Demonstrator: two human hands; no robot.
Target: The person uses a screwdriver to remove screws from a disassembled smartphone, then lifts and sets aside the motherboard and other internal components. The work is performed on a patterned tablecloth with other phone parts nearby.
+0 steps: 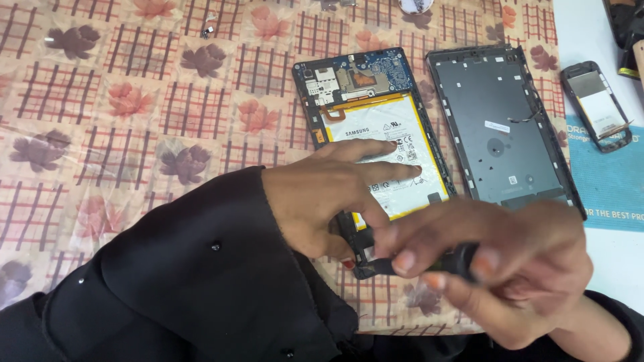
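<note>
Black plastic frames the opened tablet (376, 134), which lies face down on the tablecloth (134, 100) with its white battery (389, 144) and a circuit board (355, 77) exposed. The left hand (322, 198) rests flat on the tablet's lower half, two fingers (402, 171) stretched across the battery, gripping nothing. The right hand (496, 268) hovers blurred just below the tablet's near edge, its fingers curled closed round the dark handle of a small tool (436, 261) whose tip points toward the tablet's bottom corner. Just right of the tablet lies its detached grey back cover (503, 127), inside up. Further right, a small dismantled phone (597, 107) sits on a blue mat (610, 181). The cloth is cream with red checks and leaf prints. A few tiny screws (208, 28) lie near the far edge.
</note>
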